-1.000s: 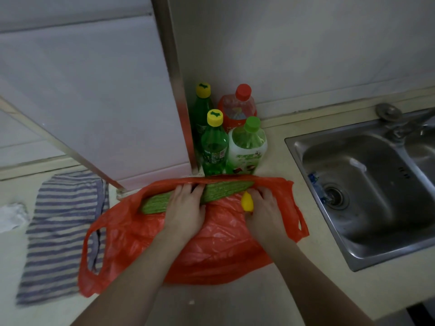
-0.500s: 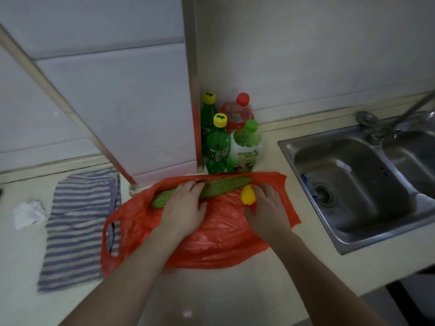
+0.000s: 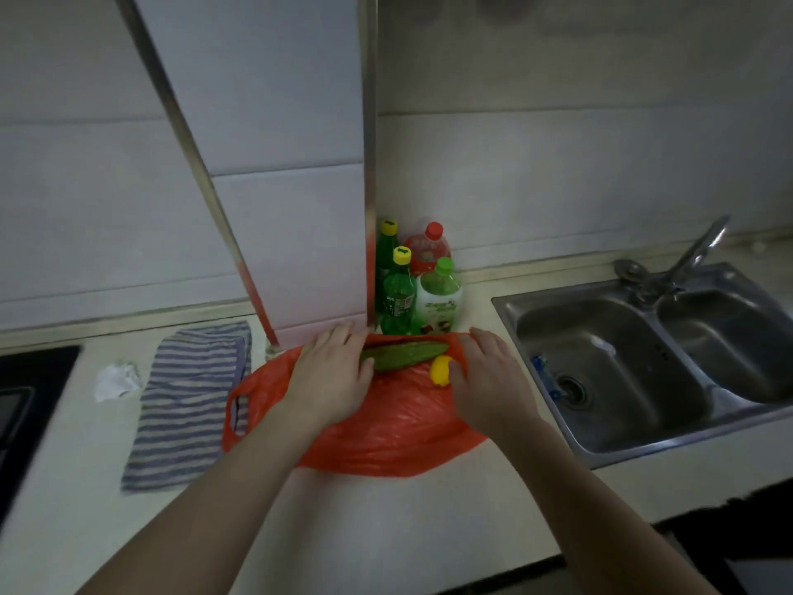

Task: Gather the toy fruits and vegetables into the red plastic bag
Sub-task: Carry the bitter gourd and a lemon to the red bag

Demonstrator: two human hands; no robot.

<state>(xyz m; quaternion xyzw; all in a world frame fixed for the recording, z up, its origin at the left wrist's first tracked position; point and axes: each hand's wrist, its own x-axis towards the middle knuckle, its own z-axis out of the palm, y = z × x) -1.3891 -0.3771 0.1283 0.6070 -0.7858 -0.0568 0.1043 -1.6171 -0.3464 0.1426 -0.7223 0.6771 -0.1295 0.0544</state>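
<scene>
Resting flat on the red plastic bag (image 3: pixel 386 440), both hands lie on the pale counter (image 3: pixel 386 530) with their grip loose. The left hand (image 3: pixel 330 380) covers the left end of a bumpy green toy gourd (image 3: pixel 407 356), its fingers fairly straight and its thumb touching the gourd's side. The right hand (image 3: pixel 489 380) has its fingers spread toward the bag's far edge, and a small yellow toy fruit (image 3: pixel 441 370) touches its thumb side. Both toys lie on the red plastic along that far edge; whether they are inside the mouth cannot be told. Four capped bottles (image 3: pixel 399 294) stand just behind the bag in the wall corner. A striped cloth (image 3: pixel 189 401) lies left of the bag, partly under its handle, with a crumpled white paper (image 3: pixel 116 380) beside it. A steel double sink (image 3: pixel 622 367) with a faucet (image 3: pixel 699 251) sits to the right.
</scene>
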